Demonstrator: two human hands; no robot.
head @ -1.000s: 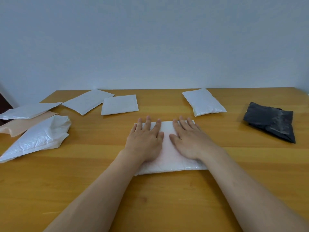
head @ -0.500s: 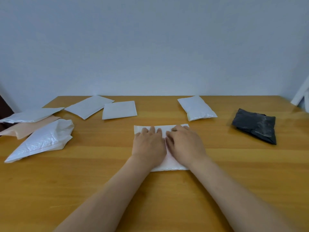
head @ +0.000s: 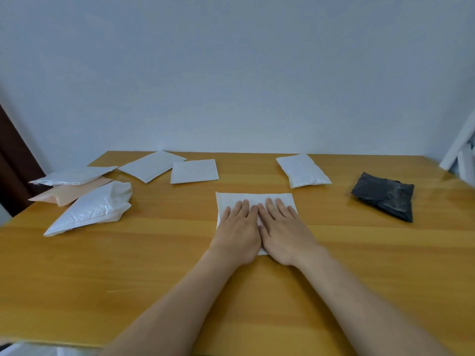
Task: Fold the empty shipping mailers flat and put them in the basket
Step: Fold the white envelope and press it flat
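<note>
Both hands have flattened out since half a second ago: the fingers were curled at the far edge of the folded mailer [head: 257,197], now they lie straight on top of it. Compared with a second ago, the mailer has a narrower footprint and the hands sit closer together.

Left hand [head: 237,232]: palm down, fingers extended and close together, pressing the mailer's left half. Right hand [head: 285,232]: same pose on the right half, its thumb side touching the left hand. Neither hand grips anything.

Folded mailer: white, rectangular, flat on the wooden table [head: 359,265] near the middle. It is mostly under the hands; only the far strip and both far corners show.

Other mailers on the table, all clear of the hands:
- puffy white mailer [head: 303,170], back right
- black mailer [head: 384,195], further right
- square white mailer [head: 194,171] and flat white mailer [head: 151,166], just beside each other, back left
- crumpled white mailer [head: 92,208], by the left edge, partly over a peach mailer [head: 66,192]
- thin white mailer [head: 74,175], lying on the peach one's far side
</note>
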